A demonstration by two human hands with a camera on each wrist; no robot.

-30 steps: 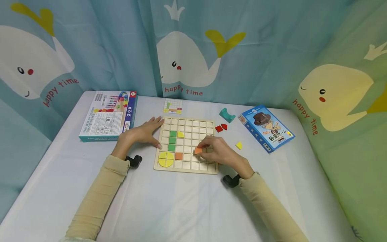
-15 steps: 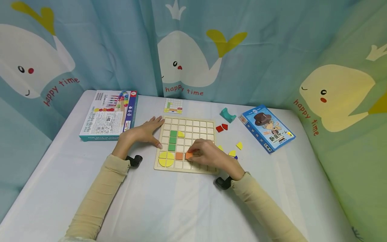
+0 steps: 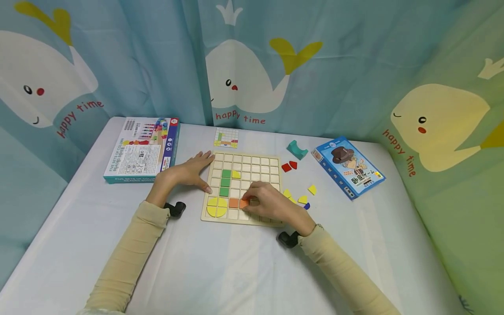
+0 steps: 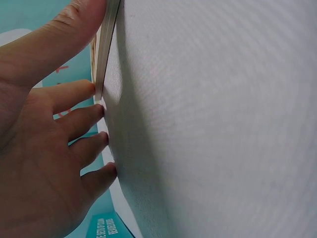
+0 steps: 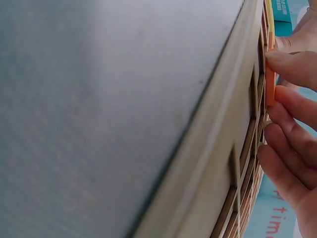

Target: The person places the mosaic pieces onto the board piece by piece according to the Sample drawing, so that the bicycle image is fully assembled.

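Head view: my right hand is pinching an orange tile on the board, beside a second tile; my left hand, fingers apart, is touching the board's edge, presumably steadying it; the card is lying beyond, probably for viewing.

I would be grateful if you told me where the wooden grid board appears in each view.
Head: the wooden grid board lies near the centre, partly under the right hand.
Left wrist: only its edge shows, upper left, beside the left hand.
Right wrist: it slants from bottom centre to top right.
Shared landmark: the teal-sided FIVE SETS OF COLUMN box.
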